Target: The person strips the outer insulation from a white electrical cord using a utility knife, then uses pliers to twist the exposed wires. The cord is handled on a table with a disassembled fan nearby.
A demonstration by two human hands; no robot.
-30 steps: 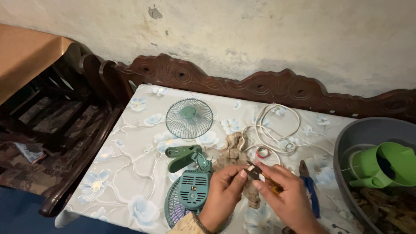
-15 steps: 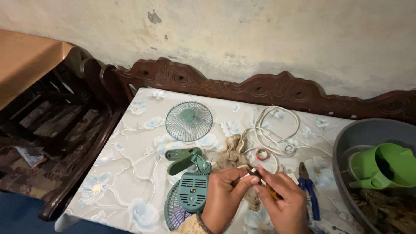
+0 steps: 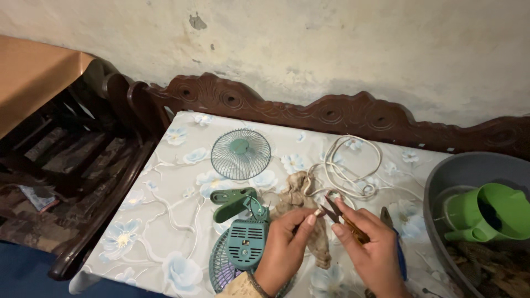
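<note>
Snips: small thread snips [image 3: 343,216] with brownish handles and dark blades, held above the tabletop [image 3: 165,221] in front of the person, points aimed up and left.
Right hand: right hand [image 3: 371,251] closed around the snips' handles.
Left hand: left hand [image 3: 287,248] pinched, thumb and forefinger meeting at the blade tips; what they pinch is too small to tell.
Handling: likely light, stiff and sharp at the points; best taken by the handles, well back from the blades.
Under the hands: crumpled beige cloth [image 3: 298,193], soft and limp.
Left of them: teal fan body [image 3: 247,243] with clip, lying on its rear grille.
Further out: round fan grille [image 3: 240,154]; coiled white cord [image 3: 348,165]; blue-handled tool [image 3: 393,243] beside the right hand.
Right edge: grey tub [image 3: 441,182] holding a green watering can [image 3: 488,212].
</note>
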